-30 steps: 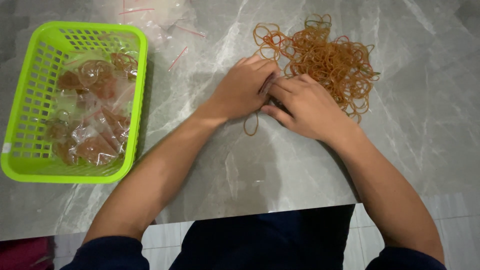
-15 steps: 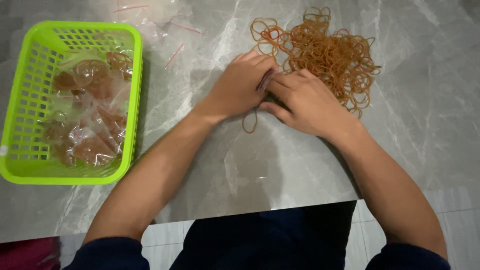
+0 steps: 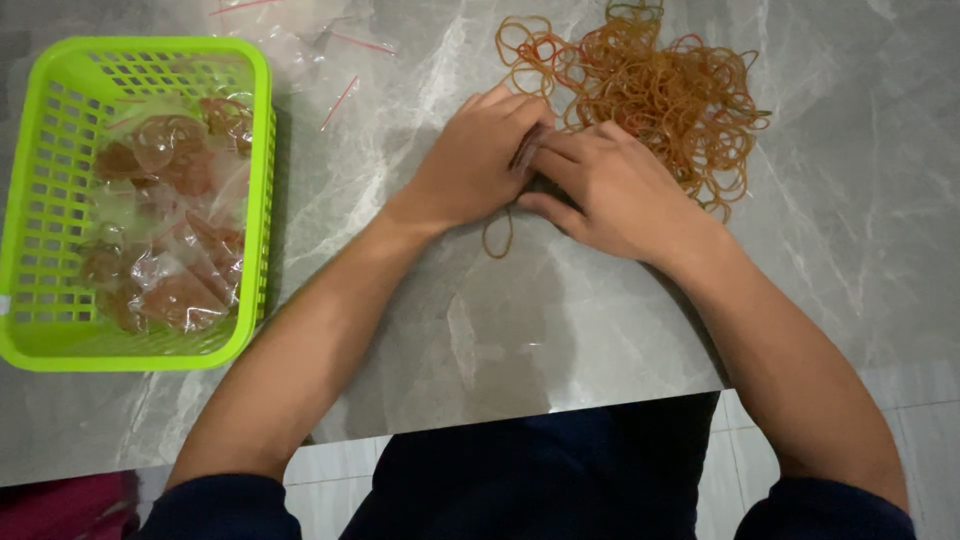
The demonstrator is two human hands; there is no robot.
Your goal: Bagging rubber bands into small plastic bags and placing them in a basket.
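Note:
My left hand (image 3: 468, 165) and my right hand (image 3: 610, 190) meet on the grey marble table (image 3: 560, 320), fingers curled together over a small clear bag with rubber bands (image 3: 527, 152), which is mostly hidden between them. A big loose pile of orange-brown rubber bands (image 3: 660, 95) lies just beyond my right hand, touching its knuckles. One loop of rubber band (image 3: 497, 235) sticks out below my left hand.
A lime-green plastic basket (image 3: 30, 200) at the left holds several small clear bags filled with rubber bands (image 3: 165, 230). Empty clear zip bags with red strips (image 3: 320, 50) lie at the table's far side. The table's front edge (image 3: 520, 412) runs above my lap.
Both hands stay together over the small bag; the view has drifted slightly, so everything sits a little higher and further left in the picture.

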